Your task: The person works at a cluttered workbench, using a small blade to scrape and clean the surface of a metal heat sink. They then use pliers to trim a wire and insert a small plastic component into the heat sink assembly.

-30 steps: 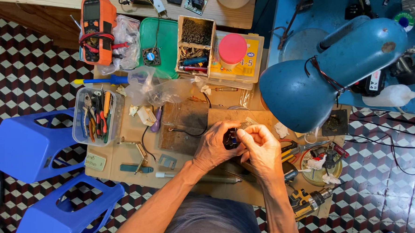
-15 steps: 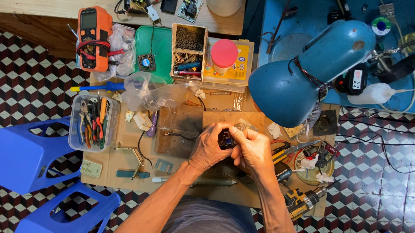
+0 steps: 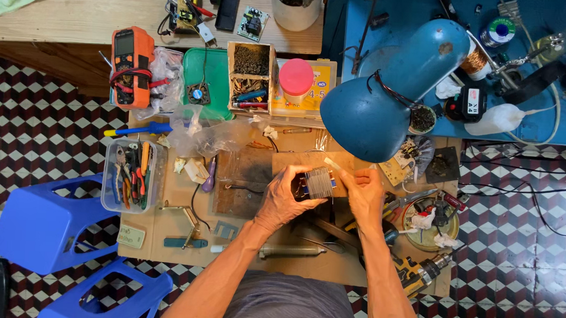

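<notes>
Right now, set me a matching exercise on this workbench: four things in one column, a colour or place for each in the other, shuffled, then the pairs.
Things:
1. desk lamp
2. multimeter
3. small transformer
4. plastic tool box

Colour or place:
A. held between the left hand and right hand
B. orange, at the far left of the bench
C. blue, its shade above the hands
D. clear, at the left edge, full of hand tools

Pairs: 1-C, 2-B, 3-A, 4-D

The single head camera looks straight down from well above the cluttered workbench (image 3: 165,236), the person's forearms entering from the near edge.
</notes>
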